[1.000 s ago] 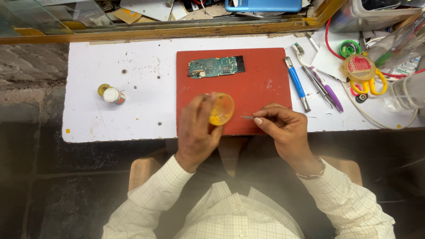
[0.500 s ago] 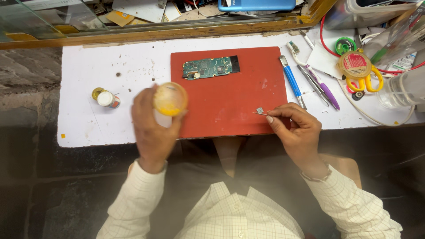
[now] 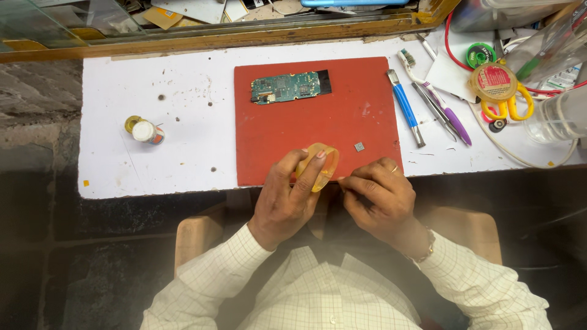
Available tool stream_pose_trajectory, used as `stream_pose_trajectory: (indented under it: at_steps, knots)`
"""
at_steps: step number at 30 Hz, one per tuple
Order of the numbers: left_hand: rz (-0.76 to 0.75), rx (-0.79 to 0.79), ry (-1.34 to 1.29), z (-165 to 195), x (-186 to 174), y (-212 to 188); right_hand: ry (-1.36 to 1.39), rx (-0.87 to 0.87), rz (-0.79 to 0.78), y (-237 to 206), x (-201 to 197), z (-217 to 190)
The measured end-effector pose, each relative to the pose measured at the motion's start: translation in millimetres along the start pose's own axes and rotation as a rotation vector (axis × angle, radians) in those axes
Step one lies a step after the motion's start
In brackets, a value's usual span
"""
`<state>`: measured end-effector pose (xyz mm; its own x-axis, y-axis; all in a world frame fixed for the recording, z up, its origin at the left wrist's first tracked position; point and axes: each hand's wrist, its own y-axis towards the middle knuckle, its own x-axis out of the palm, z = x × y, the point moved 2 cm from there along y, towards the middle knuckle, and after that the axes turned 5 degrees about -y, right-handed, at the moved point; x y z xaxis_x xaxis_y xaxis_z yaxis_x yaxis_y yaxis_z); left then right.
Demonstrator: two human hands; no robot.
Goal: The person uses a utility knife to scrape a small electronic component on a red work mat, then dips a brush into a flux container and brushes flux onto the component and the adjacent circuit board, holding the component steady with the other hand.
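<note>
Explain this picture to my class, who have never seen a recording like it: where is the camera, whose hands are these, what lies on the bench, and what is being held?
The camera sits on the person's head and looks straight down, so both hands are their own. The left hand holds a small round yellow container at the near edge of a red mat. The right hand is pinched beside it; what it grips is too small to tell. On the mat lie a green circuit board and a tiny square chip. The white bench also holds a little white-capped bottle, a blue-handled tool, tweezers and yellow-handled scissors.
</note>
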<state>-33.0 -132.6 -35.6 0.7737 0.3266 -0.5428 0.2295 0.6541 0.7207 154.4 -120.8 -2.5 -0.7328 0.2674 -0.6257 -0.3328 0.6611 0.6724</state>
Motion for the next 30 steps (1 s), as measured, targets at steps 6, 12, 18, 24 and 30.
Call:
stream_pose_trajectory:
  at_steps: [6, 12, 18, 24, 30]
  knots:
    - [0.016, 0.079, 0.071, -1.2, 3.6, -3.5, -0.039, -0.029, -0.022, -0.3, 0.9, -2.1]
    - [0.036, 0.162, 0.079, -2.4, 5.6, -4.8, 0.099, 0.119, -0.111, -4.1, 1.8, 1.4]
    - [0.032, 0.161, 0.081, -4.6, 6.3, -5.8, 0.379, 0.357, -0.218, -13.4, 3.7, 8.5]
    - [0.045, 0.141, 0.079, -5.4, 6.0, -5.8, 0.603, 0.654, -0.277, -26.5, 5.2, 18.0]
    - [0.021, 0.007, 0.037, -9.7, 0.9, -2.8, 0.892, 0.805, -0.157, -33.9, 6.2, 32.4]
